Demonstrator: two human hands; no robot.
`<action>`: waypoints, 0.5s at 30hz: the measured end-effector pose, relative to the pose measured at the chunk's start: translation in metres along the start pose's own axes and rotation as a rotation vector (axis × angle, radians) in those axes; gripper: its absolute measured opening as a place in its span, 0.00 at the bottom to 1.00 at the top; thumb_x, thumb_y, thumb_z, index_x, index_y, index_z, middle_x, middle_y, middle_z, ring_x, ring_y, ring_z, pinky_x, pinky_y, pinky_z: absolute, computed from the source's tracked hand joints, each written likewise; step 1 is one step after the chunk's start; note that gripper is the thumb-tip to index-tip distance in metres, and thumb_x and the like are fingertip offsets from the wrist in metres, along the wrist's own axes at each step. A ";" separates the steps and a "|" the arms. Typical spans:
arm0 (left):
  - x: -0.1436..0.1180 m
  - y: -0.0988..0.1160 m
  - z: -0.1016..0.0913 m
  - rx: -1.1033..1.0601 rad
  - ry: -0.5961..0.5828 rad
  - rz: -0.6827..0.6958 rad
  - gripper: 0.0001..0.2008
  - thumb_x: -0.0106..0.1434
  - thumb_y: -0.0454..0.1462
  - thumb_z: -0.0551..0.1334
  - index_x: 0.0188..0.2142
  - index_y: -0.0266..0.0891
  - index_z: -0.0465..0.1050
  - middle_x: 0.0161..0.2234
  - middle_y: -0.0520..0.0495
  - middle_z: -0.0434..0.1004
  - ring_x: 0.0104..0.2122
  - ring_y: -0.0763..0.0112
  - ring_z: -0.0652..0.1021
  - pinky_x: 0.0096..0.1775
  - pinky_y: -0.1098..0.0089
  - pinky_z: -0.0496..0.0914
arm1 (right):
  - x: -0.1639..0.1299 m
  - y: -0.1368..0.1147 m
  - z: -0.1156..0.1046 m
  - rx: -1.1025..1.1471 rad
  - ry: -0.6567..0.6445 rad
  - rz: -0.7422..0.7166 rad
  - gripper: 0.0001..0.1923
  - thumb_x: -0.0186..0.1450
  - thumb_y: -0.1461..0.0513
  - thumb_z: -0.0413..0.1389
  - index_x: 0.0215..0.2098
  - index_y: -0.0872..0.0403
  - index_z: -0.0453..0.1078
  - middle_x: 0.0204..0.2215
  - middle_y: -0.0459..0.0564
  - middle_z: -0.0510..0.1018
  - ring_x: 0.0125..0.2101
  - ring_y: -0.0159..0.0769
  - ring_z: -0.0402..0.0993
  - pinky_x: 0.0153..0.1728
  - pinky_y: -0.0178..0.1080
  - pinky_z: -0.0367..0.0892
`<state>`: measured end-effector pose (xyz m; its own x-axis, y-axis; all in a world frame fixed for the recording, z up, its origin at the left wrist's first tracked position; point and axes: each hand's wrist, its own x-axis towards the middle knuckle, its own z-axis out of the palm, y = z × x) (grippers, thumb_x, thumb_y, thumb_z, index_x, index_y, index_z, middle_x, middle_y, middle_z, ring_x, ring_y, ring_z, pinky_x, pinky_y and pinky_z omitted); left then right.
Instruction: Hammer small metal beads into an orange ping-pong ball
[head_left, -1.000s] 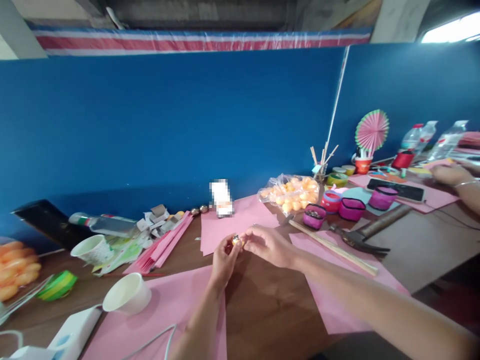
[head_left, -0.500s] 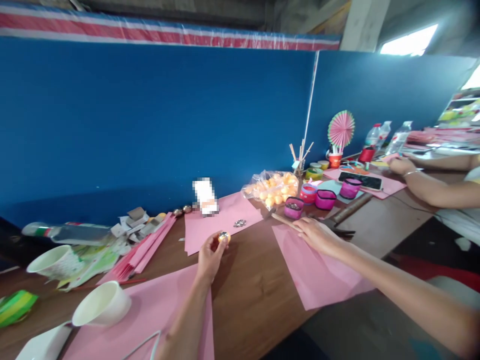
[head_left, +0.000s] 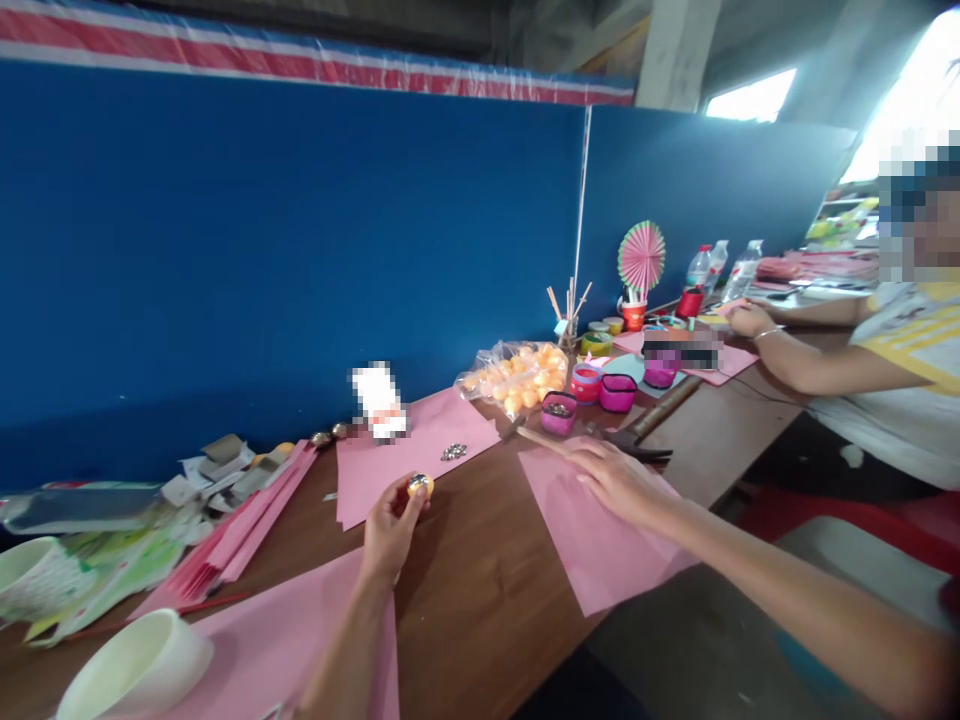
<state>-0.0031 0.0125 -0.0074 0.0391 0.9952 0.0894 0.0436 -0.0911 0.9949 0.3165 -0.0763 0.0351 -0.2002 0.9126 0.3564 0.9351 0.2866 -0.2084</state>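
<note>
The left hand (head_left: pixel 391 540) pinches an orange ball (head_left: pixel 421 486) already metal-topped, metal pieces (head_left: pixel 454 452) lie loose at its two o'clock, and the right hand (head_left: pixel 621 482), grip unclear, touches a wooden handle (head_left: pixel 544 438).

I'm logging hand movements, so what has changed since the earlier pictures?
The right hand has moved rightward from the small orange ball with a shiny silver top to the long pale wooden stick; whether it grips it is unclear. The view has swung right, showing more of the co-worker in a white-and-yellow shirt. The left hand still holds the ball; the clear plastic bag of orange balls stays put.
</note>
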 end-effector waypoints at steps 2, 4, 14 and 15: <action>0.000 -0.001 0.000 -0.004 -0.003 -0.002 0.26 0.49 0.46 0.62 0.45 0.35 0.67 0.36 0.44 0.75 0.31 0.70 0.75 0.39 0.64 0.70 | -0.019 -0.003 0.002 0.036 0.008 0.010 0.16 0.62 0.65 0.46 0.48 0.48 0.63 0.47 0.49 0.68 0.48 0.38 0.62 0.48 0.43 0.60; 0.001 -0.001 0.000 0.001 -0.012 -0.001 0.26 0.49 0.45 0.62 0.45 0.35 0.66 0.37 0.44 0.74 0.32 0.70 0.75 0.40 0.64 0.70 | -0.041 -0.005 0.006 0.051 -0.031 0.006 0.14 0.62 0.64 0.46 0.44 0.49 0.66 0.45 0.49 0.69 0.47 0.38 0.64 0.47 0.43 0.62; -0.001 0.000 0.000 0.026 -0.016 0.009 0.25 0.48 0.46 0.62 0.44 0.35 0.68 0.35 0.45 0.75 0.31 0.69 0.75 0.39 0.64 0.70 | -0.086 -0.012 0.010 -0.003 -0.185 -0.065 0.27 0.63 0.58 0.44 0.60 0.49 0.45 0.58 0.48 0.53 0.58 0.40 0.47 0.56 0.46 0.49; -0.001 0.000 0.000 0.027 -0.016 0.008 0.25 0.48 0.46 0.63 0.43 0.35 0.68 0.35 0.45 0.75 0.31 0.70 0.75 0.39 0.64 0.70 | -0.086 -0.011 0.009 -0.002 -0.200 -0.078 0.27 0.63 0.58 0.45 0.60 0.48 0.44 0.59 0.48 0.52 0.58 0.40 0.46 0.56 0.46 0.48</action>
<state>-0.0026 0.0115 -0.0072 0.0555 0.9937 0.0969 0.0700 -0.1007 0.9925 0.3205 -0.1553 -0.0014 -0.3261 0.9274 0.1835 0.9149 0.3584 -0.1856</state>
